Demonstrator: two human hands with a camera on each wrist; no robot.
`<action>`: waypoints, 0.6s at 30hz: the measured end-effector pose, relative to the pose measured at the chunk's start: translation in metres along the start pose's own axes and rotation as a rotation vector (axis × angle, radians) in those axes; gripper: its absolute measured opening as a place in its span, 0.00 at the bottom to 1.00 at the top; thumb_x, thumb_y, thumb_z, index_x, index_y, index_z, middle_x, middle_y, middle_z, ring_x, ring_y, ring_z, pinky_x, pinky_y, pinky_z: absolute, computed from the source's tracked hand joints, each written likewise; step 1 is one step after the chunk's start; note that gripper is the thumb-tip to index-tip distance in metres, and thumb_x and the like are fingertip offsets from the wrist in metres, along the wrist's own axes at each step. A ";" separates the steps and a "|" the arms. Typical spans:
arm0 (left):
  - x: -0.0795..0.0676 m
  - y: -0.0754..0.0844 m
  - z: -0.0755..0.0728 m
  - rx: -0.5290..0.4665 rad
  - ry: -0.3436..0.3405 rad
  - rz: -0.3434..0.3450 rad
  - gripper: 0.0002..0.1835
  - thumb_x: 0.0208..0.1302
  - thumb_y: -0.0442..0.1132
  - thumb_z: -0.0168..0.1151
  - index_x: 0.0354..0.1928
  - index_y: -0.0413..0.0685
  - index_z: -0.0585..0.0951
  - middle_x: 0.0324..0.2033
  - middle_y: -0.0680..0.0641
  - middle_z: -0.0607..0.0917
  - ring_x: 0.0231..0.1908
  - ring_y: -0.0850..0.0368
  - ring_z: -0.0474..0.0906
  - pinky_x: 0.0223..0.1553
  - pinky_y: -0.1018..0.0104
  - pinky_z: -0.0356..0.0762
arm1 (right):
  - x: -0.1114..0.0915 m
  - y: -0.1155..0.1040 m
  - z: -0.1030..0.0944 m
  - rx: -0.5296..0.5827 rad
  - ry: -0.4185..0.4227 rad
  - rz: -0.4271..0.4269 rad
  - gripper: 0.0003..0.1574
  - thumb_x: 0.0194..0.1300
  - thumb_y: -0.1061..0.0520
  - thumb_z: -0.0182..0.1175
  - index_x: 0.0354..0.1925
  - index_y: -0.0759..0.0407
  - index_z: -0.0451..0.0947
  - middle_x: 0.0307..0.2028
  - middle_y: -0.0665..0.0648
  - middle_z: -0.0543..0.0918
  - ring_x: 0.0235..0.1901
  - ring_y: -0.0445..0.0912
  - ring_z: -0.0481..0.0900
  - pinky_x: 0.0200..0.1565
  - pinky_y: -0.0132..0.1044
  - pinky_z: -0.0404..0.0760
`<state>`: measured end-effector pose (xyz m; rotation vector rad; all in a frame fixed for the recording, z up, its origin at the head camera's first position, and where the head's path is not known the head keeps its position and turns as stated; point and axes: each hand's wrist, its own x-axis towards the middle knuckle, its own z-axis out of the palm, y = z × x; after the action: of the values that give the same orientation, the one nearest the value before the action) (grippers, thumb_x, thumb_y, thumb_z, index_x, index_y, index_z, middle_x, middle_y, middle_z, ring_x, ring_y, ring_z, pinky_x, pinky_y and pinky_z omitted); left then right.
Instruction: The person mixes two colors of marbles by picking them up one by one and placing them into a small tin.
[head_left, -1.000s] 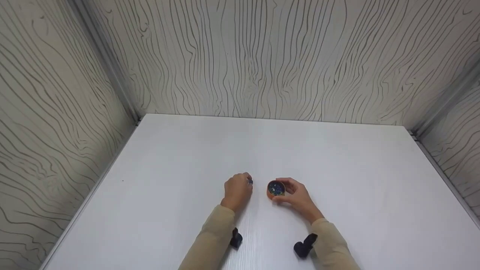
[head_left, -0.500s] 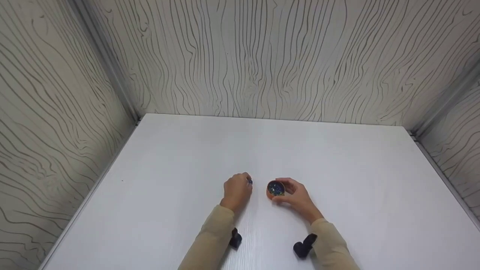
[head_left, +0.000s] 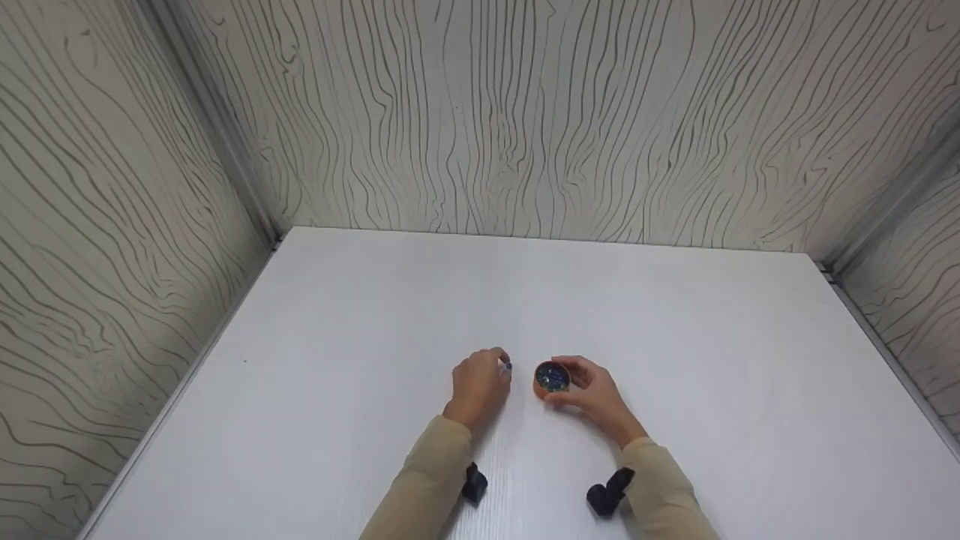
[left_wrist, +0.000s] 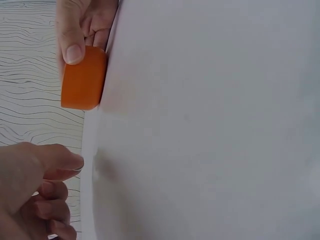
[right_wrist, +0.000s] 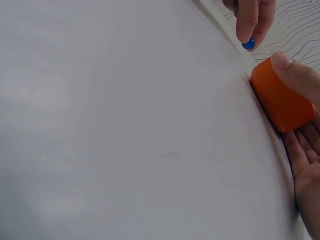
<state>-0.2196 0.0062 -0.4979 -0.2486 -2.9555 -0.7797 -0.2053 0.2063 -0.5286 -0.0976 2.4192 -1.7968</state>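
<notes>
Between thumb and forefinger my left hand [head_left: 480,382] pinches a small shiny blue ball [right_wrist: 248,44], which looks like a glass marble. Its fingers hide most of the marble in the head view. My right hand [head_left: 598,394] grips a small orange cup [head_left: 539,388] by its right side, thumb at the near side and fingers behind. The cup stands upright on the table, and dark blue and greenish shiny pieces [head_left: 553,376] show inside it. A short gap separates the left hand from the cup. In the left wrist view the cup's orange wall hides its contents.
Both hands are over a white table [head_left: 375,300]. Wood-grain patterned panels [head_left: 495,112] rise behind it and at both sides. A black wrist camera [head_left: 475,484] sits on the left sleeve, another black camera [head_left: 609,493] on the right.
My left hand has shifted slightly to the right, toward the cup, with the marble still pinched. The right hand and the cup have stayed in place.
</notes>
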 end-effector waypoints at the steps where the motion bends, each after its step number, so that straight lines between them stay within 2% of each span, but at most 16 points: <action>1: 0.000 0.001 0.000 -0.004 -0.008 -0.009 0.08 0.62 0.39 0.63 0.41 0.49 0.85 0.41 0.47 0.89 0.40 0.53 0.85 0.43 0.58 0.82 | 0.000 0.000 0.000 -0.003 0.001 0.001 0.41 0.47 0.57 0.75 0.59 0.62 0.73 0.60 0.63 0.78 0.66 0.56 0.72 0.69 0.47 0.66; 8: -0.002 0.007 -0.002 -0.045 -0.052 -0.046 0.09 0.63 0.40 0.63 0.44 0.50 0.84 0.44 0.47 0.88 0.45 0.51 0.84 0.51 0.57 0.81 | 0.000 0.003 -0.001 -0.024 0.002 -0.007 0.41 0.47 0.57 0.75 0.59 0.61 0.73 0.60 0.63 0.78 0.66 0.56 0.72 0.68 0.46 0.67; 18: -0.004 0.017 -0.006 -0.005 -0.031 0.006 0.10 0.61 0.42 0.65 0.44 0.52 0.84 0.44 0.47 0.89 0.43 0.52 0.85 0.47 0.59 0.82 | 0.000 0.002 -0.001 -0.016 -0.015 -0.028 0.40 0.48 0.58 0.74 0.60 0.63 0.72 0.61 0.64 0.77 0.66 0.57 0.72 0.69 0.48 0.66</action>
<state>-0.2127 0.0168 -0.4850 -0.2727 -2.9806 -0.7902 -0.2055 0.2081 -0.5301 -0.1464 2.4337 -1.7820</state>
